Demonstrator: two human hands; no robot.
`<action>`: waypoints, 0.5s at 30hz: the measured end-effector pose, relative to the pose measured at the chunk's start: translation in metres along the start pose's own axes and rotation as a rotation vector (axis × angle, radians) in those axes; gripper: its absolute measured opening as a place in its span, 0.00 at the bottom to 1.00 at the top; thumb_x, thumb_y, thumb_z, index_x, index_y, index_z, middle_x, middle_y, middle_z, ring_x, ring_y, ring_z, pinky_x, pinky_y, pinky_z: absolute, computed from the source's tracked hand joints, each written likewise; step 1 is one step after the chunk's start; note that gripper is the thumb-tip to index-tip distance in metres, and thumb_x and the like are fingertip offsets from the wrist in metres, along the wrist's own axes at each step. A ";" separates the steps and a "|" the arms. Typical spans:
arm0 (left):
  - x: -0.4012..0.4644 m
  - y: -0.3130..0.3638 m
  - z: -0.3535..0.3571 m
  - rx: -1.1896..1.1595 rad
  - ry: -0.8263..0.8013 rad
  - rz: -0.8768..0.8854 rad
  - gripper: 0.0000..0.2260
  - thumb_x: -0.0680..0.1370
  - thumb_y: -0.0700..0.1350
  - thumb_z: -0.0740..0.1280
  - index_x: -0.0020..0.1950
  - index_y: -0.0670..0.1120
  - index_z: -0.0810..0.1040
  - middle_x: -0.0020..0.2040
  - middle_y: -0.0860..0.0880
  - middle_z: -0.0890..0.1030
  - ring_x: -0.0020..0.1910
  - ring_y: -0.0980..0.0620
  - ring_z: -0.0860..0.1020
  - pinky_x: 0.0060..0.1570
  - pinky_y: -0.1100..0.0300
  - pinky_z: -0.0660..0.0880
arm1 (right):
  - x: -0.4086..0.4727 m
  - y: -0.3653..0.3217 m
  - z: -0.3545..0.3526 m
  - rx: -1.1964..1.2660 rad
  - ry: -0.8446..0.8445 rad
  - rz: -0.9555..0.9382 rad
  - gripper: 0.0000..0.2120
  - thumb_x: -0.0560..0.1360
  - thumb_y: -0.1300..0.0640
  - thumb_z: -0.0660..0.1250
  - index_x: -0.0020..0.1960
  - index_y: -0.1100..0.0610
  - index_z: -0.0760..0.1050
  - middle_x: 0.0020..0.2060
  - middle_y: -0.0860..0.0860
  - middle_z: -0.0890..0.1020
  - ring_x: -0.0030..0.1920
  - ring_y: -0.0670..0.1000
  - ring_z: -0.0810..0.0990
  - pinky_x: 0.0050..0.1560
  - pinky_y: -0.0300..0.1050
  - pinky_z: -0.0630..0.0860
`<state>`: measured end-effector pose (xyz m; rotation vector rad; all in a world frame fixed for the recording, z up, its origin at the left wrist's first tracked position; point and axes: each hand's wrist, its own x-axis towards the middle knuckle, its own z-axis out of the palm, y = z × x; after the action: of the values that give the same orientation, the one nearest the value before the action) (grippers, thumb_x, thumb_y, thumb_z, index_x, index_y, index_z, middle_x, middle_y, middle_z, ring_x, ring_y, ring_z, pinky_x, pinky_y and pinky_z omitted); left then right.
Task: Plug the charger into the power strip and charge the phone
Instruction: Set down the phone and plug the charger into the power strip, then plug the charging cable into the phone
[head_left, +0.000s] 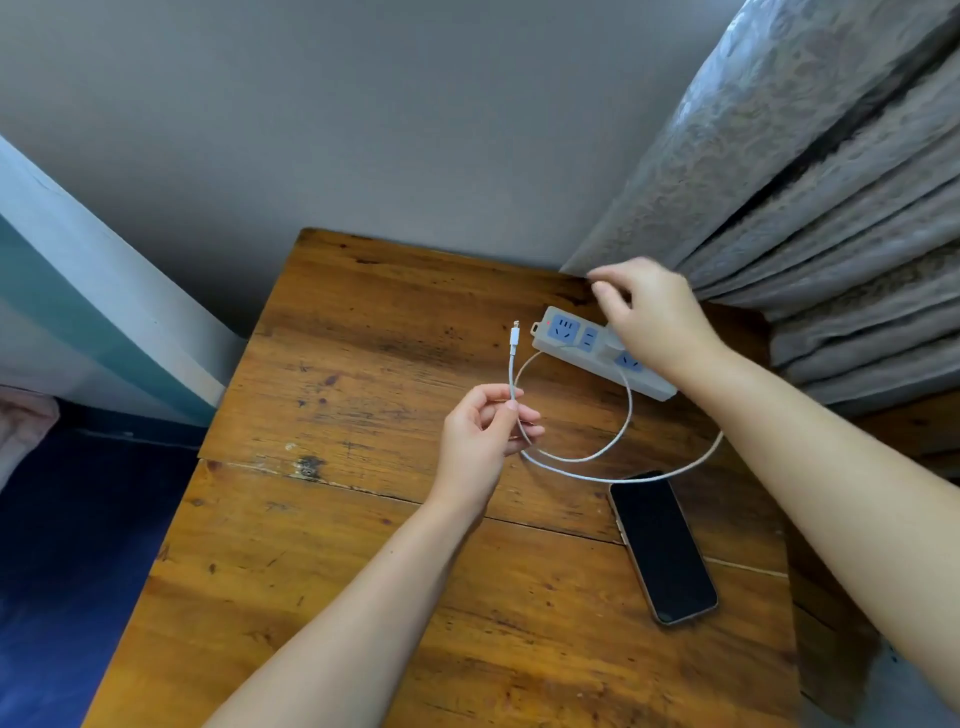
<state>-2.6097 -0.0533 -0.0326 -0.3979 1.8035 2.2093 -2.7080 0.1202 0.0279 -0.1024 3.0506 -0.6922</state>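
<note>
Wooden counter (363, 322) carries power strip (597, 348) and phone (662, 545), screen dark. Left hand (483, 436) pinches white cable (587, 460) below its connector; right hand (649, 312) hovers over the strip with loosely curled fingers, holding nothing visible.

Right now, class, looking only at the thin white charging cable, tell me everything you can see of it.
The thin white charging cable looks smooth and rubbery. It curls in a loose loop over the brown wooden table. Its small connector end points upward, away from the person, unplugged. The left hand pinches the cable just below that end. One strand crosses the top edge of the dark-screened phone. The other end runs toward the white power strip, under the right hand, where it is hidden.
</note>
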 end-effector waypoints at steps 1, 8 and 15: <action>-0.004 0.002 0.007 -0.007 -0.020 -0.007 0.07 0.79 0.38 0.61 0.48 0.47 0.77 0.39 0.47 0.83 0.40 0.49 0.83 0.44 0.56 0.81 | -0.013 -0.009 -0.006 0.152 -0.067 0.027 0.14 0.79 0.54 0.59 0.61 0.57 0.77 0.57 0.54 0.81 0.56 0.50 0.78 0.54 0.41 0.70; -0.029 -0.003 0.059 0.103 -0.220 0.023 0.07 0.79 0.42 0.62 0.52 0.50 0.79 0.44 0.49 0.84 0.48 0.52 0.82 0.51 0.59 0.80 | -0.089 -0.008 -0.030 0.791 -0.282 0.163 0.10 0.78 0.56 0.62 0.53 0.52 0.81 0.48 0.54 0.84 0.50 0.51 0.82 0.51 0.42 0.79; -0.051 -0.045 0.071 0.260 -0.080 -0.070 0.09 0.79 0.43 0.62 0.43 0.50 0.80 0.39 0.51 0.81 0.41 0.53 0.78 0.43 0.60 0.76 | -0.145 0.047 -0.032 0.062 -0.412 -0.165 0.08 0.78 0.53 0.59 0.53 0.49 0.77 0.44 0.41 0.77 0.47 0.42 0.76 0.48 0.36 0.75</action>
<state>-2.5491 0.0240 -0.0404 -0.3078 1.9676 1.8850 -2.5666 0.1863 0.0359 -0.4407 2.6439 -0.6737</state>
